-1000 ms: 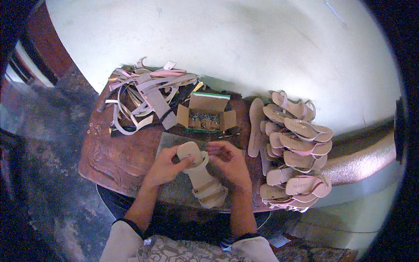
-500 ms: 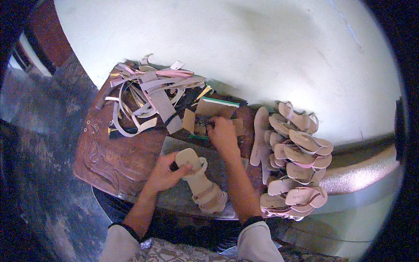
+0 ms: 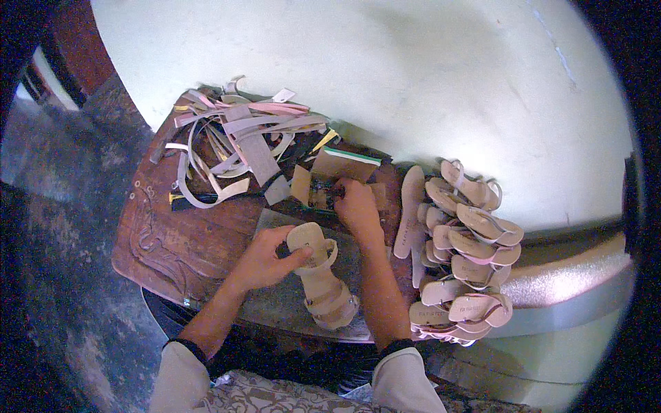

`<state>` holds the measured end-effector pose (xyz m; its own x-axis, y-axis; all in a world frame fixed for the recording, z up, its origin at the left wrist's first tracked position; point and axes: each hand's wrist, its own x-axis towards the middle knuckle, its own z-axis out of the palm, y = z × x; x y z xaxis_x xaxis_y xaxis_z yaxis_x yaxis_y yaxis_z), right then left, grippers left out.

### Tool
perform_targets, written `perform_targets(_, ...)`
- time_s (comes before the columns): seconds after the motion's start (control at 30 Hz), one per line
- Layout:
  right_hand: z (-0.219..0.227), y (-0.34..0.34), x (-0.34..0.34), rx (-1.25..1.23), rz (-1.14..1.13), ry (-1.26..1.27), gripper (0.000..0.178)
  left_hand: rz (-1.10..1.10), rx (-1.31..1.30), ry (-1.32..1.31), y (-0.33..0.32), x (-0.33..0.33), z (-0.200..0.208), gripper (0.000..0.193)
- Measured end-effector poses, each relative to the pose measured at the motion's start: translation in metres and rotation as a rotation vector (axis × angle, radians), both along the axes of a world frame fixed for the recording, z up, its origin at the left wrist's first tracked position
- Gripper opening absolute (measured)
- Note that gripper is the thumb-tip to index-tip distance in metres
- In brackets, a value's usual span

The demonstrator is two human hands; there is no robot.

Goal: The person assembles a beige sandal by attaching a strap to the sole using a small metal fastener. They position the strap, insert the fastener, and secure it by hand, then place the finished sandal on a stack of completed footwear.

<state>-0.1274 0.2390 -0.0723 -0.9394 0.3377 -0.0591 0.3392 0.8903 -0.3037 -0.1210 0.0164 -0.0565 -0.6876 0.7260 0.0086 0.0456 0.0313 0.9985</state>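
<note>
A tan strappy sandal (image 3: pixel 317 281) is gripped at its heel end by my left hand (image 3: pixel 265 261), thumb on top of the insole. Its straps and toe end point toward me, above a dark grey work mat (image 3: pixel 275 303). My right hand (image 3: pixel 361 212) reaches into a small open cardboard box (image 3: pixel 348 164) with a green-edged flap. Small dark pieces show inside that box. The fingers of the right hand are bent together there, and what they hold, if anything, is hidden.
Behind the left hand lies a heap of grey, pink and cream strap strips (image 3: pixel 258 148). Finished-looking sandals (image 3: pixel 475 255) are piled on the right, beside a loose tan sole (image 3: pixel 411 206). All rests on a brown wooden table (image 3: pixel 200 237) against a pale wall (image 3: pixel 385 76).
My left hand and the sandal have shifted slightly right, with the heel end raised a little. Inside the box, my right hand has moved slightly right and up.
</note>
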Motion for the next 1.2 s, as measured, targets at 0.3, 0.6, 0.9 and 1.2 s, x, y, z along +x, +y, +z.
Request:
perform_targets(0.3,-0.01,0.005,0.001,0.02,-0.015,0.005,0.021,0.078,-0.003,-0.076,-0.008,0.011,0.007,0.022)
perform_targets(0.6,0.016,-0.006,0.015,0.014,0.017,0.215,0.019,0.164,-0.022,-0.095,-0.018,0.022,0.006,0.022)
perform_targets(0.9,0.041,-0.026,0.093,-0.564,0.012,0.35,0.013,0.179,-0.026,-0.125,-0.019,0.033,0.015,0.022)
perform_targets(1.2,0.029,-0.015,0.104,-0.613,-0.059,0.346,0.017,0.258,-0.003,-0.117,-0.023,0.039,0.017,0.021)
